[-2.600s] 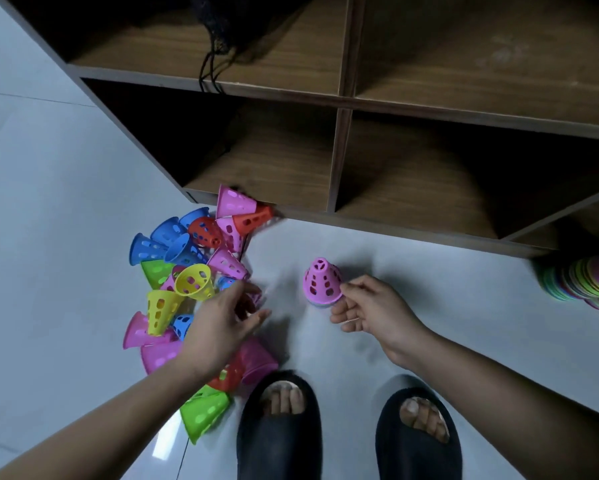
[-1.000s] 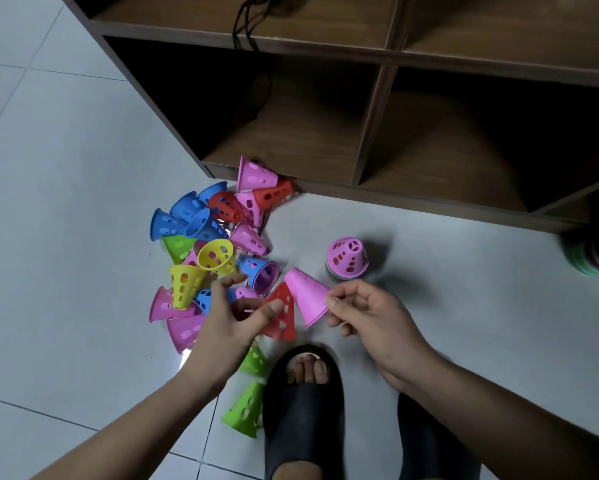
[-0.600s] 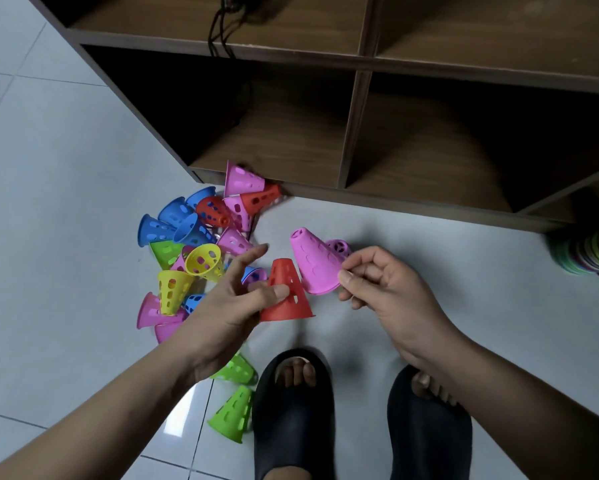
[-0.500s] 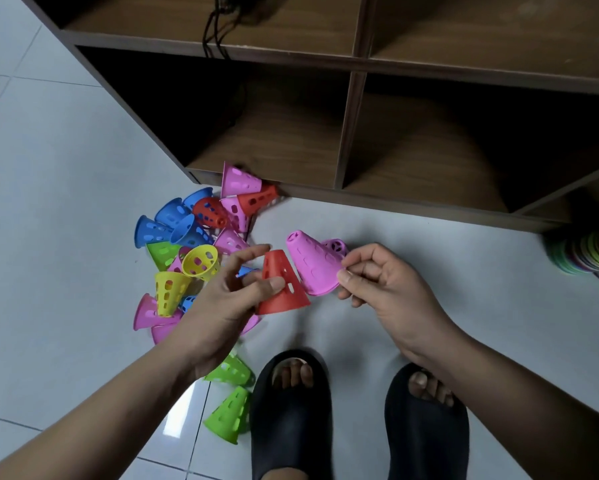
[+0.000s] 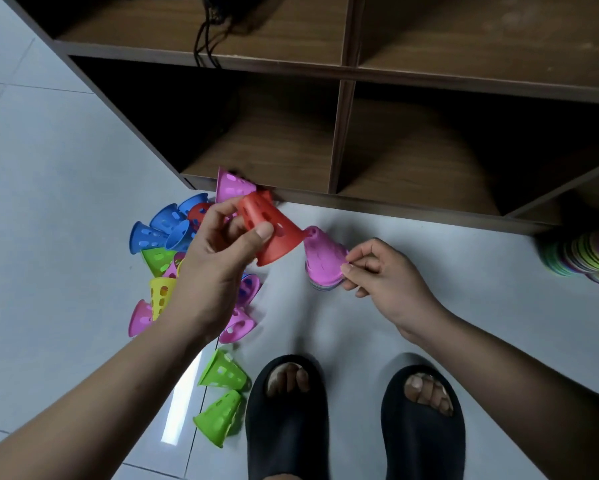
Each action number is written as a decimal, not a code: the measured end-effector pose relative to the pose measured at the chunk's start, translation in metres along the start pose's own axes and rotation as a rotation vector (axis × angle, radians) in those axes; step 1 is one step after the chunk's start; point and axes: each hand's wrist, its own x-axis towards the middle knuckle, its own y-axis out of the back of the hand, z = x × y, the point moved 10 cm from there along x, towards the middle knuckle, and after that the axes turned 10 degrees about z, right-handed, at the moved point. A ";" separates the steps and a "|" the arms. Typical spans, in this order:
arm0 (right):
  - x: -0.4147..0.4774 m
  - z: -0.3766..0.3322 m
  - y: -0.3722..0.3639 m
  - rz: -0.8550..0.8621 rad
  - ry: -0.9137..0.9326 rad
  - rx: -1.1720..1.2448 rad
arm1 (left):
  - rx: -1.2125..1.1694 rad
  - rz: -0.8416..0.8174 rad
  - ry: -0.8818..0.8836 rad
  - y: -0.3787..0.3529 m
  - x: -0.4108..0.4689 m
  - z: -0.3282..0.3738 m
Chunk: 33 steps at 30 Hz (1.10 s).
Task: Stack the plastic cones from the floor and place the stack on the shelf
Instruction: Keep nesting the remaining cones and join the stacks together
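Note:
My left hand [image 5: 218,258] grips a red perforated cone [image 5: 270,230] in the air, its wide mouth tilted toward the right. My right hand [image 5: 381,275] pinches the rim of a pink cone [image 5: 322,254] that sits on top of a short stack on the floor. The red cone's rim nearly touches the pink cone's tip. A heap of loose blue, green, yellow and pink cones [image 5: 163,258] lies on the floor to the left, partly hidden by my left hand. The brown wooden shelf [image 5: 339,133] stands just behind.
Two green cones [image 5: 222,396] lie near my left foot in a black slipper [image 5: 287,420]; the other slipper [image 5: 426,424] is to the right. A stack of coloured flat discs [image 5: 589,254] sits at the right edge. A black cord [image 5: 204,39] hangs from the upper shelf.
My right hand has set the pink cone down onto the stack. My left hand has lifted the red cone up and rightward, close to the pink cone's tip.

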 end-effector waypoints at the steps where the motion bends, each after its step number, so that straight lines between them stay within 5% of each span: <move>1: 0.002 0.005 0.001 0.008 -0.009 -0.027 | 0.024 -0.011 -0.028 -0.006 0.000 0.003; 14: -0.015 0.069 -0.014 -0.084 -0.187 -0.216 | 0.670 -0.196 -0.400 -0.065 0.015 -0.048; 33: -0.048 0.097 -0.122 -0.431 -0.104 -0.347 | 1.124 0.029 -0.172 0.144 -0.054 -0.124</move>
